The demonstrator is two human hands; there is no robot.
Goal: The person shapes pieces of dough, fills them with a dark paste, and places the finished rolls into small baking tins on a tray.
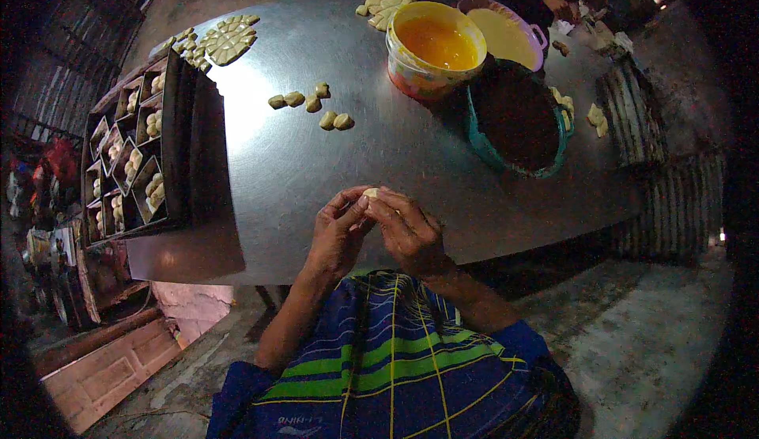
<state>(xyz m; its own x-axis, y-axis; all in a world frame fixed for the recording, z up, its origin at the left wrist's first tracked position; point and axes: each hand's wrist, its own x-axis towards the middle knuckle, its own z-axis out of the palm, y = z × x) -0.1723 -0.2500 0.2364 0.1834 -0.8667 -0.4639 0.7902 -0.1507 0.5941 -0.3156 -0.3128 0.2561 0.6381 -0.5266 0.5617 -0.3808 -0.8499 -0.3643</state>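
Note:
Between the fingertips of both hands, above the near side of the metal table, is a small pale dough piece (371, 192). My left hand (340, 221) pinches it from the left, thumb uppermost. My right hand (407, 229) closes on it from the other side, its fingers covering most of it. Several dough lumps (313, 104) lie loose farther out on the table. To the right stands a teal tub (478, 134) filled with something dark brown. Behind it, a white bucket (403, 71) holds orange-yellow liquid.
At the left, a dark tray (178, 162) carries several metal tins with dough balls. Flattened dough pieces (228, 39) sit at the far left, others (385, 5) behind the bucket. A pink basin (540, 37) holds pale yellow stuff. Another person's hand (557, 4) reaches in at the far right.

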